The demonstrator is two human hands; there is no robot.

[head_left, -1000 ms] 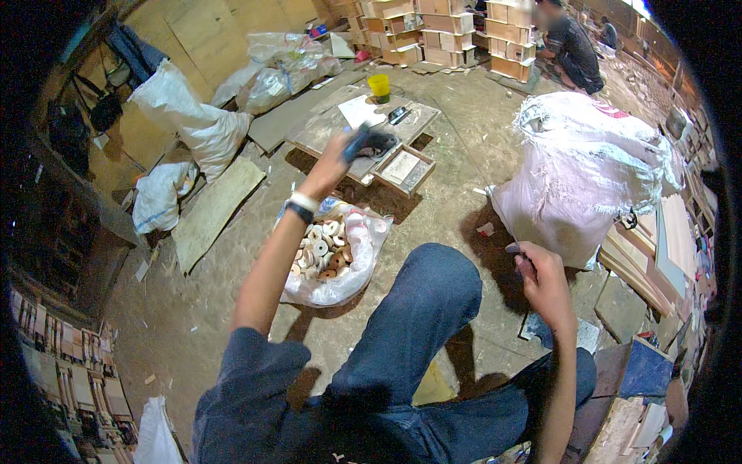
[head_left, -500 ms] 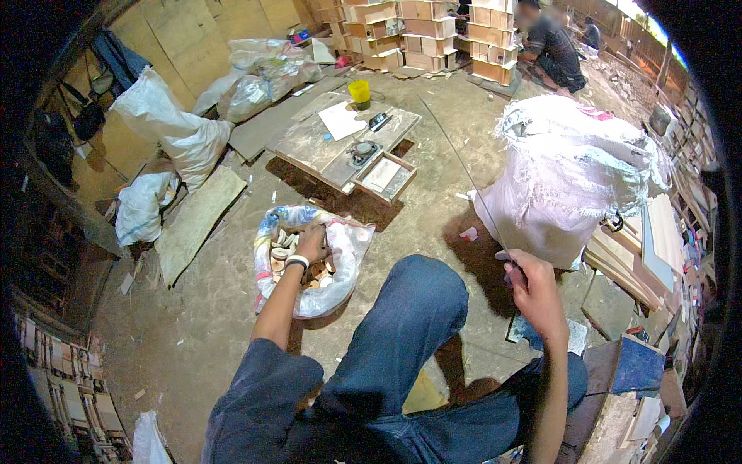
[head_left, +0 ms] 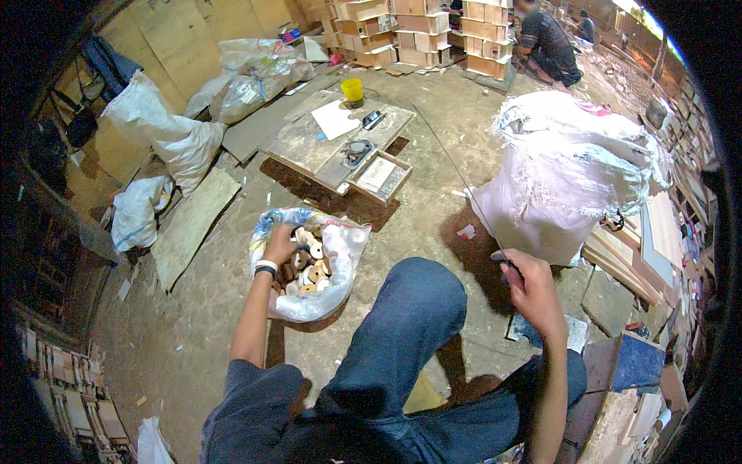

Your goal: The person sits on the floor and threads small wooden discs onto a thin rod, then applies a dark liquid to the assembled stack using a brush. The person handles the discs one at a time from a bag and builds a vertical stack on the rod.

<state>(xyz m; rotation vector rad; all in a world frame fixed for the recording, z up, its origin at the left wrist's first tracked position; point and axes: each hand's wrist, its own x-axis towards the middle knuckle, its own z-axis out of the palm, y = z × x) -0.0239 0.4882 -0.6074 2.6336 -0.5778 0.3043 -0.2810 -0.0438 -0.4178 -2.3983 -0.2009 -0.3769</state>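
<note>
Left hand (head_left: pixel 279 247) inside bag (head_left: pixel 347 251) of wooden discs (head_left: pixel 316 251), near left; cannot tell grip. Right hand (head_left: pixel 535 288) clenched round thin rod (head_left: pixel 466 185), slanting far left.

Discs (head_left: pixel 316 251): cream and tan are mixed, with dark centre holes shown.
Plastic bag (head_left: pixel 345 246): cloudy white is broken by blue and yellow at the rim.
Thin rod (head_left: pixel 443 145): dark grey is seen.
Wristbands (head_left: pixel 266 265): white is paired with black.
Trousers (head_left: pixel 402 325): denim blue is worn.
Bucket (head_left: pixel 352 88): bright yellow is underlaid by dark green.
Large sack (head_left: pixel 568 158): white is tinged with lilac and marked by red at the top.
Low table (head_left: pixel 297 143): grey-brown is flecked with pale scuffs.
Paper (head_left: pixel 331 120): plain white is shown.
</note>
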